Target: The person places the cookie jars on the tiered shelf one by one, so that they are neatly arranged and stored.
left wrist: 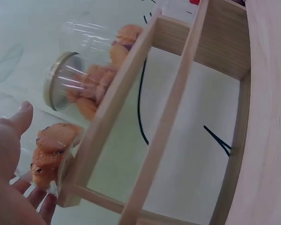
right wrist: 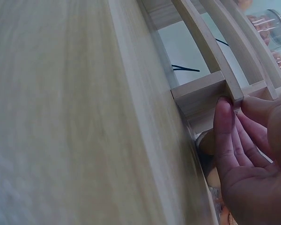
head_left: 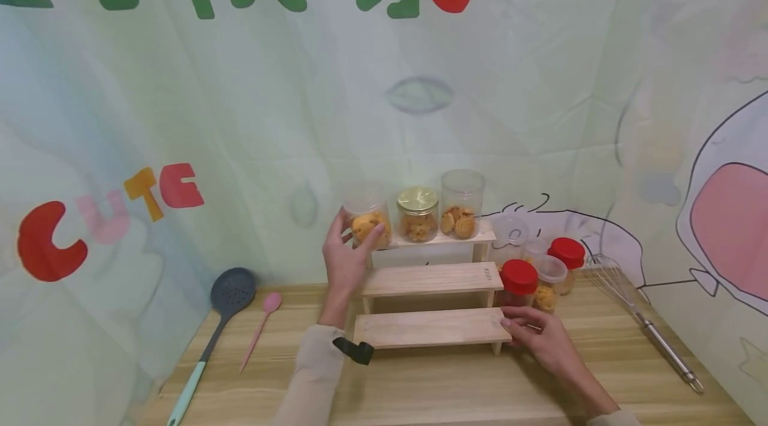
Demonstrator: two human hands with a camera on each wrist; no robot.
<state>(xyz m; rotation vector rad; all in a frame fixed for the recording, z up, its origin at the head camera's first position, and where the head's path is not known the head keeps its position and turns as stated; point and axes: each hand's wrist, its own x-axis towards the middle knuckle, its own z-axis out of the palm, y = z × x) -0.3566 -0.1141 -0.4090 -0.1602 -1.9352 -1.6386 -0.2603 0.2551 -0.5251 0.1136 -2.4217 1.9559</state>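
Note:
A three-step wooden display rack [head_left: 429, 328] stands on the table. At the left end of its top step is a clear jar of cookies [head_left: 367, 225], and my left hand [head_left: 348, 259] grips it, thumb in front and fingers around the far side. In the left wrist view the base of this cookie jar [left wrist: 54, 154] meets the top step. My right hand [head_left: 543, 339] pinches the right end of the lowest step; the right wrist view has the thumb on one face and fingers [right wrist: 223, 126] beneath. Beside the held jar stand a gold-lidded jar [head_left: 418, 216] and a taller clear jar [head_left: 462, 206].
Right of the rack cluster several jars, among them red-lidded jars [head_left: 519, 279] and a clear-lidded jar [head_left: 547, 283]. A whisk [head_left: 651, 329] lies at the far right. On the left are a slotted skimmer [head_left: 223, 319] and a small pink spoon [head_left: 264, 319]. A printed curtain [head_left: 336, 113] hangs behind.

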